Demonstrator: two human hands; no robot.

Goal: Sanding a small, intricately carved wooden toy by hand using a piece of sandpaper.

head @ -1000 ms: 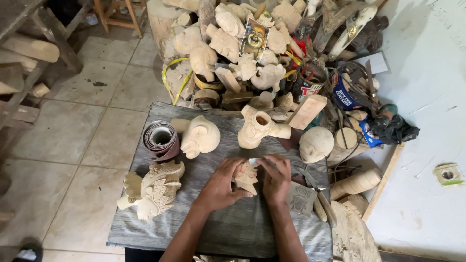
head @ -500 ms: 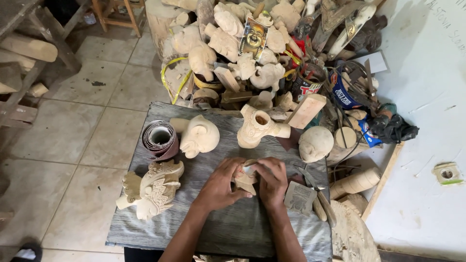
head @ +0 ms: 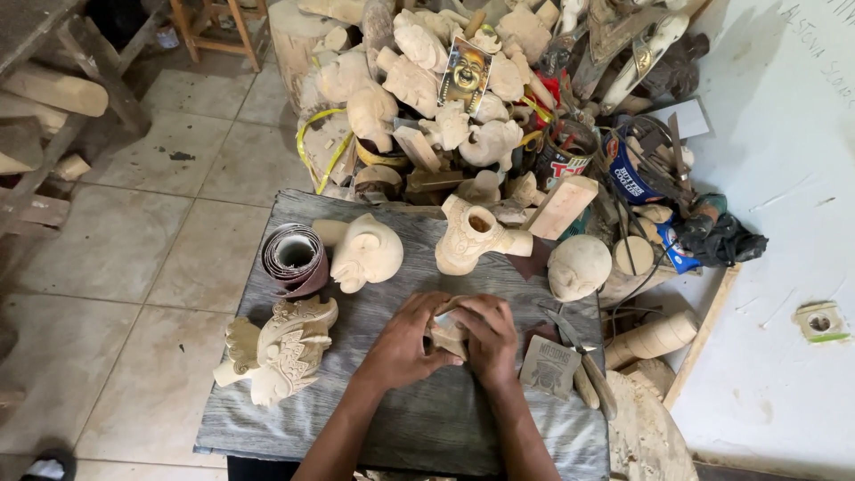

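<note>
Both of my hands clasp a small pale wooden carving (head: 447,332) over the middle of a grey wooden board (head: 419,419). My left hand (head: 403,343) wraps its left side, and my right hand (head: 487,334) covers its right side and top. Most of the carving is hidden by my fingers. A piece of sandpaper seems pressed against it, but I cannot tell for sure.
On the board lie a roll of sandpaper (head: 294,258), a carved head (head: 367,252), an ornate winged carving (head: 278,347), a hollow figure (head: 469,234), a round wooden ball (head: 578,265), a dark sandpaper piece (head: 550,365) and a knife (head: 579,343). A heap of unfinished carvings (head: 445,98) rises behind.
My hands have shifted slightly on the small carving, with the right hand closing further over its top. Everything else on the board stays where it was.
</note>
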